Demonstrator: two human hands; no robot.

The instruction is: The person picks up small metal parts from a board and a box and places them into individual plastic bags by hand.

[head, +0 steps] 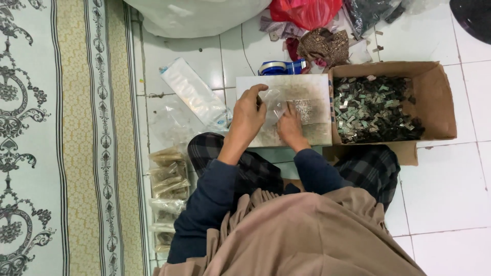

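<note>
Head view, looking down: left hand (249, 115) curled at the edge of a clear plastic bag (273, 105), fingers bent around it. Right hand (290, 127) flat, fingers loosely closed, pressing the bag onto a white board (312, 87) resting over the lap. Just right of the board, a cardboard box (442, 97) full of small dark pieces. Filled packets (168, 176) stacked by the left knee.

A home floor used as a small packing workplace. The person sits on white floor tiles (450, 189) beside a patterned carpet (61, 138). Around them lie a cardboard box (442, 102) of small dark pieces, a stack of filled clear packets (168, 189), a tape dispenser (281, 67), and plastic bags (307, 10); a white board (312, 84) serves as the work surface.
</note>
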